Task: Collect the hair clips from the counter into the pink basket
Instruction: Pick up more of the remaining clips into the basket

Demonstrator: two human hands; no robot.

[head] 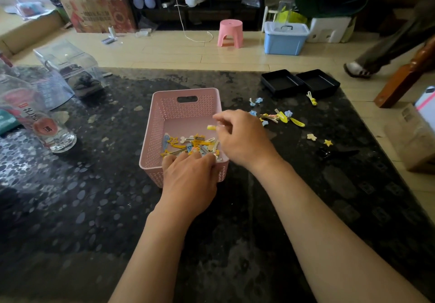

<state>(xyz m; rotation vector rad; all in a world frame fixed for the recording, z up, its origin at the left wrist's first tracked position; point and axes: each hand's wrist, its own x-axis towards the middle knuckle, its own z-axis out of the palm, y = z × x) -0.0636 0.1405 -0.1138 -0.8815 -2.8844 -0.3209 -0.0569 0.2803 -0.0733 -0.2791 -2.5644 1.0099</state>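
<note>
Dark speckled desk [270,208] at frame centre carries your pink basket [160,124], where your left hand [189,180] grips its near rim while your right hand [242,135] pinches a yellow hair clip [211,127] above it, more hair clips [280,116] lying to the right.

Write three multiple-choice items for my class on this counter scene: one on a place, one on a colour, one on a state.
1. Where do the loose hair clips lie on the counter?
A. Right of the pink basket
B. Left of it
C. Inside the black trays

2. What colour is the stool on the floor?
A. Blue
B. Pink
C. Green

3. What is the right hand doing?
A. Resting flat on the counter
B. Gripping a bottle
C. Pinching a small yellow clip over the basket

Answers:
1 A, they lie right of the pink basket.
2 B, the stool is pink.
3 C, the right hand pinches the yellow clip.
</note>
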